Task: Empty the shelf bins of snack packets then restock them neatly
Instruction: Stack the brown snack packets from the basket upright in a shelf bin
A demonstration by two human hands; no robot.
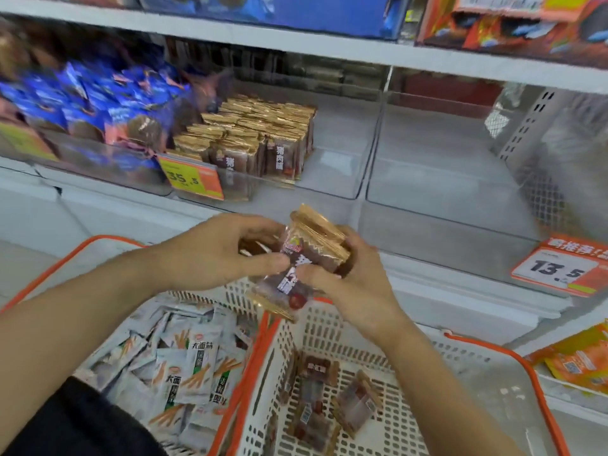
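Note:
My left hand (217, 248) and my right hand (355, 274) together hold a small stack of brown, gold-edged snack packets (302, 255) in front of the shelf, above two baskets. One packet hangs down from the stack between my thumbs. In the clear middle shelf bin (345, 166) stand neat rows of the same brown packets (250, 139), filling its left part. The clear bin to its right (444, 172) holds nothing. The right white basket (427, 373) holds a few loose brown packets (325, 399).
The left white basket with orange rim (108, 240) is full of white-green snack packets (184, 366). A bin of blue packets (98, 100) sits at the left. Price tags reading 35.5 (190, 179) and 13.5 (559, 268) hang on the bin fronts. Orange packets (579, 360) lie at lower right.

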